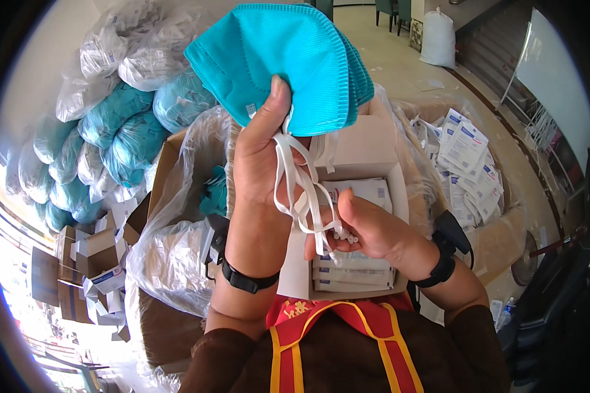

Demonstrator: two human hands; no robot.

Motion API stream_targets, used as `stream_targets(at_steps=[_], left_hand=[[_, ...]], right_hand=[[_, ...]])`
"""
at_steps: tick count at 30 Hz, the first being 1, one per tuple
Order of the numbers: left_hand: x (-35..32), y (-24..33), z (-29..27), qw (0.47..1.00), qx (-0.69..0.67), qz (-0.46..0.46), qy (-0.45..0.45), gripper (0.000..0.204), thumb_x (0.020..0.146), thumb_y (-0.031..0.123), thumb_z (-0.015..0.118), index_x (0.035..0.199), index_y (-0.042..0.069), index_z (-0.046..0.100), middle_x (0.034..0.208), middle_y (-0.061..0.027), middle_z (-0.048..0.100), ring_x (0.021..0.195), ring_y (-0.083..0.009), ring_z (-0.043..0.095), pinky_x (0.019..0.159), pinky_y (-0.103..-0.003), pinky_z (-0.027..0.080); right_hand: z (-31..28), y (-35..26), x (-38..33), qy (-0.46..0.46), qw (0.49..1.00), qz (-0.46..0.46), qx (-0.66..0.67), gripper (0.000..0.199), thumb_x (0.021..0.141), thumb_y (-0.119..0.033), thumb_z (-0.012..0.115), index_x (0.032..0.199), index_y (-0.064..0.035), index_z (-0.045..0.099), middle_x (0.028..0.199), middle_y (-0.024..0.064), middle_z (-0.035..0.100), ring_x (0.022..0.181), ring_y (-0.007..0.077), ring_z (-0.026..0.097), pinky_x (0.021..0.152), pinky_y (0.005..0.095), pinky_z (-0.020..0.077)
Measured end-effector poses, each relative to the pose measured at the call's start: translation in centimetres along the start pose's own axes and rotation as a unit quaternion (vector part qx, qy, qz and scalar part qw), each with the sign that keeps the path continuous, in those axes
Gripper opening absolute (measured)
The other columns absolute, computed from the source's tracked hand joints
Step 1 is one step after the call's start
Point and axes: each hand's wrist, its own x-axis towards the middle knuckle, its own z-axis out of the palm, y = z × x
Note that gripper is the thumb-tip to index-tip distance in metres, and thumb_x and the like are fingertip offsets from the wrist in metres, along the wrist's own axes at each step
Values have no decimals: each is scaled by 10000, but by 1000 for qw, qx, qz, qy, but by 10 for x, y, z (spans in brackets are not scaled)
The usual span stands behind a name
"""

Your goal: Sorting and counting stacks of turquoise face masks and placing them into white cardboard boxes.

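Observation:
A stack of teal folded face masks [278, 62] is raised in front of me, gripped in my left hand [262, 147]. Its thumb presses the front mask, and the other fingers are hidden behind. White elastic ear loops [285, 170] dangle from the masks down to my right hand [377, 226]. That hand is closed around the loops' lower part, with small white ends [344, 237] sticking out by its fingers. Below both hands stands an open white carton [400, 190], holding flat white printed packets [357, 280]. Each wrist wears a black strap.
On the left, clear bags [134, 141] of teal masks and white packets are piled up. Empty cartons [98, 252] lie beneath them. A plastic-lined box [170, 216] stands left of the carton; another at right [498, 239] holds many packets [465, 154]. A white sack [438, 39] stands far back.

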Motion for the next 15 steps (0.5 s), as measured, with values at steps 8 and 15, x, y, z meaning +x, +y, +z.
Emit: stream_targets(at_steps=[8,15], left_hand=[[11,5,-3,997,42,55,27,256,939,262,606,1004,19,657,869,-112,705,726,-200,673,645,-311,569],[14,8,-6,997,15,75,-6,262,964,219,557,1093,0,618,957,-136,704,783,-224,694,697,-334,594]], right_hand=[[5,-6,-14,-47,992,25,-112,632,924,-617,481,851,-17,665,695,-16,506,615,57,406,580,209,329],[7,2,-20,-4,999,40,27,610,916,-611,497,823,-18,603,726,51,581,554,54,417,479,190,296]])
